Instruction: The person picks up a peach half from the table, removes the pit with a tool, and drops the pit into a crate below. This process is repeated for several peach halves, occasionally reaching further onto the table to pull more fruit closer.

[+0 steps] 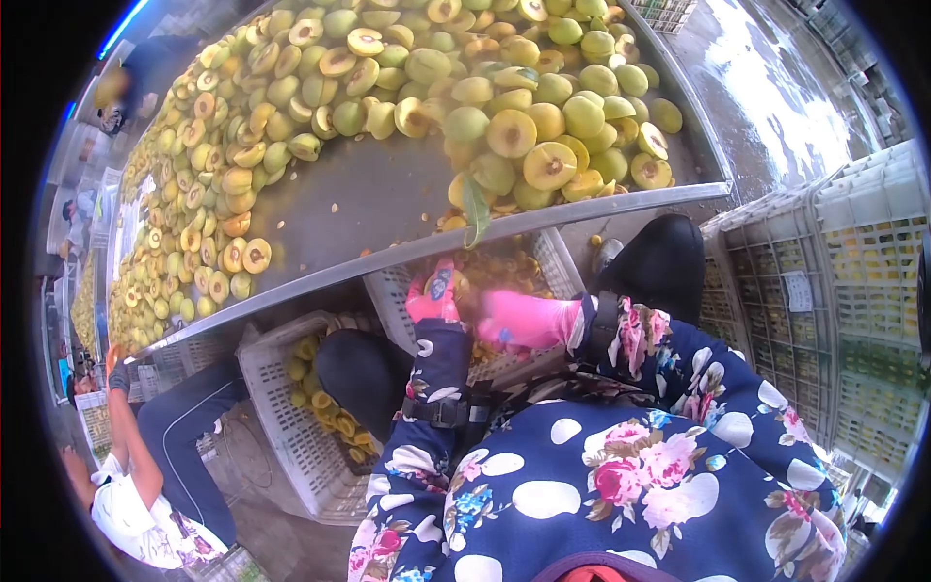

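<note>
My left hand point(433, 293), in a pink glove, is closed around a yellow-green fruit below the metal table's front edge. Close beside it on the right is my right hand point(524, 318), also pink-gloved and blurred, its fingers smeared near the fruit. Both are above a white crate point(560, 264) that contains fruit pieces. On the metal table point(339, 209) lie many green and yellow fruits, whole and halved, some showing brown pits. A green leaf point(475, 210) hangs over the table edge.
Another white crate point(281, 427) with fruit halves stands left of my knee. Stacked crates point(810, 291) rise at the right. A co-worker point(160, 485) sits at the lower left, one gloved hand at the table edge. Wet floor shows at the upper right.
</note>
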